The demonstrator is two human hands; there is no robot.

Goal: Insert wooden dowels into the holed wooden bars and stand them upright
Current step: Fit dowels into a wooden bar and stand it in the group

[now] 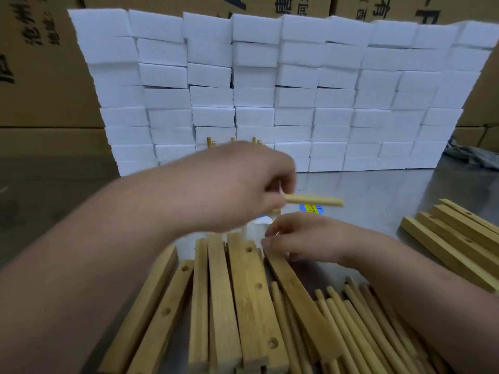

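Note:
My left hand (243, 184) hovers over the middle of the table and grips a short wooden dowel (316, 200) that points right. Below it, my right hand (305, 236) rests with curled fingers on the far end of a holed wooden bar (299, 300); whether it grips the bar I cannot tell. Several holed bars (251, 298) lie side by side in front of me. Loose dowels (359, 319) lie in a heap to their right. Behind my left hand, dowel tips of upright assemblies (209, 143) stick up, mostly hidden.
A wall of stacked white foam blocks (270, 90) crosses the back of the steel table (378, 190). More wooden bars (459, 238) are piled at the right edge. Cardboard boxes (40, 63) stand behind. A blue and yellow label (313, 207) lies under the dowel.

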